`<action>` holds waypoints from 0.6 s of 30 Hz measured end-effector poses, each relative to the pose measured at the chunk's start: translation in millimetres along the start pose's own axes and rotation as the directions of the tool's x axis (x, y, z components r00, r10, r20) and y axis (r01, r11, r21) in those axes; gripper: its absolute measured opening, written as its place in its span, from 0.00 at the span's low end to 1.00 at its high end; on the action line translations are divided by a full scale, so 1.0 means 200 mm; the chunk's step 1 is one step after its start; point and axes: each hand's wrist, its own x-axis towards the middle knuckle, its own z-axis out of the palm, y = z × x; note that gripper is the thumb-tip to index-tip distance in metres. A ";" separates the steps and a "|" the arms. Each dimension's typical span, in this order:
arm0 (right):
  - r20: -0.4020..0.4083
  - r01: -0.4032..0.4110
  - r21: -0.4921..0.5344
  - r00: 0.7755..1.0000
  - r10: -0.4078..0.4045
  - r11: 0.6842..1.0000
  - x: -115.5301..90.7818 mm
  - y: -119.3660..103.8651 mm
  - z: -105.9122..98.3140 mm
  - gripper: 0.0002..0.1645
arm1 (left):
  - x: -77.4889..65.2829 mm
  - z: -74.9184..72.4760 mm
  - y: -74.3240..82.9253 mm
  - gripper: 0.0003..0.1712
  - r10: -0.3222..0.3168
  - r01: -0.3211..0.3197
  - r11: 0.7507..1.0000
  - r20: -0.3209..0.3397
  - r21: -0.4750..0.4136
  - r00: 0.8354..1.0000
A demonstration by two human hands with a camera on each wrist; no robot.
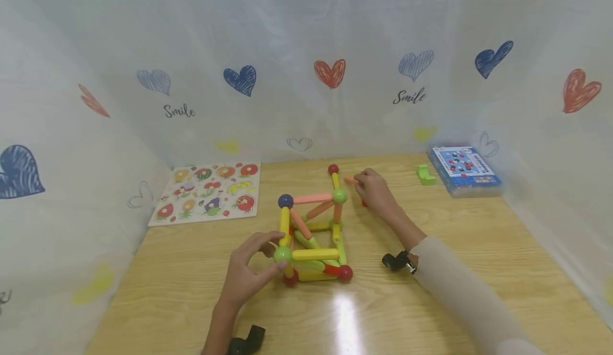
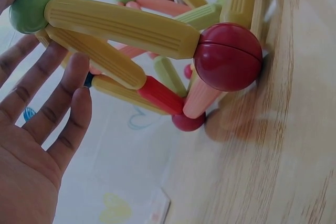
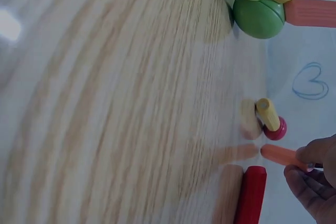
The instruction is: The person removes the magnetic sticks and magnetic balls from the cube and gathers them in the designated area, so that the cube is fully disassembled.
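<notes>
A cube-like frame of magnetic sticks [image 1: 315,255] and balls stands on the table, with yellow, green, red and salmon pieces. At its near upper left corner my left hand [image 1: 246,270] pinches a green ball [image 1: 282,255] between thumb and index finger; the other fingers stretch out beside the frame in the left wrist view. Beyond the frame on the right, my right hand [image 1: 377,191] pinches an orange stick [image 3: 281,156], its free end close to the tabletop. Near that hand lie a red stick [image 3: 251,195] and a yellow stick [image 3: 268,113] touching a red ball [image 3: 276,129].
A fruit puzzle board [image 1: 206,194] lies at the back left of the wooden table [image 1: 191,286]. At the back right are a light green block piece [image 1: 425,175] and a boxed set [image 1: 464,171]. A curtain with printed hearts [image 1: 330,73] encloses the back and sides.
</notes>
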 end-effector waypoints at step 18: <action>0.179 -0.165 0.011 0.971 0.160 0.986 0.04 -0.03 0.09 0.13 | 0.00 0.00 0.00 0.31 -0.012 0.012 1.000 -0.002 -0.010 1.000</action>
